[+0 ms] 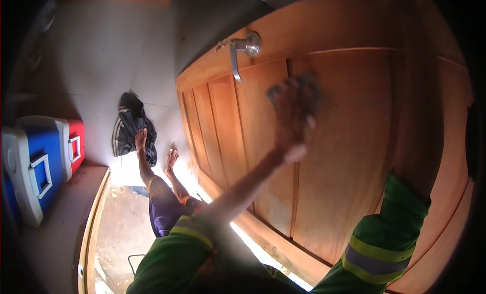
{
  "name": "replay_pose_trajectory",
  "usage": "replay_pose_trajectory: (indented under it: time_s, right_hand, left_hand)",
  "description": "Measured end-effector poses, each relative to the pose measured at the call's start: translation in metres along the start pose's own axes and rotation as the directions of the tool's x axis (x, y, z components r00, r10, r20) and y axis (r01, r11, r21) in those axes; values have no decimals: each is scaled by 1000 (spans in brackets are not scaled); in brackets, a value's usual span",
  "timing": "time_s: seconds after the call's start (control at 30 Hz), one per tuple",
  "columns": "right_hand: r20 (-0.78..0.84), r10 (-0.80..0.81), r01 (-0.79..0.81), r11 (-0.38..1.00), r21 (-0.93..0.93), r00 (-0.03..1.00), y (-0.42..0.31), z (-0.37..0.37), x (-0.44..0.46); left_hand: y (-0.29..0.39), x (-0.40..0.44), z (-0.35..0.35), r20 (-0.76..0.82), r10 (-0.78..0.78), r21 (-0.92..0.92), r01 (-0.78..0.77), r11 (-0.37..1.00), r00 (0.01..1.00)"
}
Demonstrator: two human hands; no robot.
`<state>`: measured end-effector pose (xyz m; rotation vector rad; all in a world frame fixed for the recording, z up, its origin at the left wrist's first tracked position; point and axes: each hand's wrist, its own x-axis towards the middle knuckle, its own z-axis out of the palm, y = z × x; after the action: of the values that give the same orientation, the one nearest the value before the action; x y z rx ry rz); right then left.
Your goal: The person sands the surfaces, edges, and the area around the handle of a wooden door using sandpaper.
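My left hand [295, 109], blurred by motion, presses a dark grey-green pad [310, 86] flat on the wooden door [344, 132]. The pad could be a folded cloth or a sheet; its edges stick out past my fingers. Up and to the left of this hand is the door's metal lever handle [235, 61], with what look like keys beside it. My right arm [417, 107], in a green sleeve with reflective bands, stretches up along the right part of the door. The right hand itself lies beyond the view.
A black striped garment [132, 124] lies crumpled on the pale tiled floor [101, 56], with one bare foot [141, 138] on it. The other foot [172, 156] stands close to the door's edge. At left are a blue cooler [43, 157] and a red cooler [76, 142], near a door frame [93, 228].
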<state>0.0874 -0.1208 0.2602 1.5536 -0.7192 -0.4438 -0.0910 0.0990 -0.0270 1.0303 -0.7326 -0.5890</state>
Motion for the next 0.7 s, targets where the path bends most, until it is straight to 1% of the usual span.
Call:
replay_pose_trajectory:
  time_s: [0.03,0.1,0.17,0.2,0.27,0.33,0.37,0.4,0.43,0.47,0.53,0.57,0.6,0.63,0.7]
  right_hand:
    - [-5,6,-6,1000,-10,1000,1,-3,-7]
    - [-3,14,-14,1000,-14,1000,0,-4,-9]
    - [-9,17,-17,1000,-13,1000,0,-5,-8]
    - [-12,20,-20,1000,-15,1000,0,-5,-9]
    - [-16,27,-27,999,-19,1000,0,-4,-12]
    - [-17,27,-27,1000,-14,1000,1,-1,-13]
    - [-23,30,-31,999,-20,999,2,-1,-14]
    - [-24,30,-31,999,-24,999,2,0,-16]
    - [-27,27,-28,999,-30,999,1,1,-15]
    - [-32,23,-24,999,-40,999,1,1,-15]
    - [-39,28,-29,998,-46,999,1,-1,-14]
    - [-44,30,-32,999,-43,999,0,-2,-14]
    - [-41,34,-36,999,-34,999,-1,-3,-14]
    - [-42,35,-37,999,-32,998,-2,-2,-14]
    - [-49,45,-47,998,-32,998,-2,-4,-13]
  left_hand:
    - [-18,6,-1,-139,-133,-79,123,989,981]
    - [-68,-38,-17,-157,-196,21,202,979,968]
    - [-113,-116,-40,-10,-383,332,364,870,924]
    - [-110,-160,-40,-18,-384,282,373,884,923]
    - [-86,-196,-31,17,-334,167,326,930,943]
    - [-29,-186,-15,104,-236,40,233,972,966]
    - [-6,-141,-16,174,-159,202,123,972,972]
    - [-2,-88,-15,258,-100,345,5,939,961]
    - [-28,-50,-8,52,-91,195,79,978,994]
    - [-56,-20,-5,-161,-109,28,115,993,981]
    - [-95,-16,-28,-206,-229,101,254,962,951]
    - [-128,-52,-32,-164,-312,153,337,929,936]
    - [-148,-88,-36,-129,-393,213,412,886,911]
    - [-134,-119,-42,-81,-379,256,387,886,922]
    - [-95,-130,-38,21,-288,246,275,929,957]
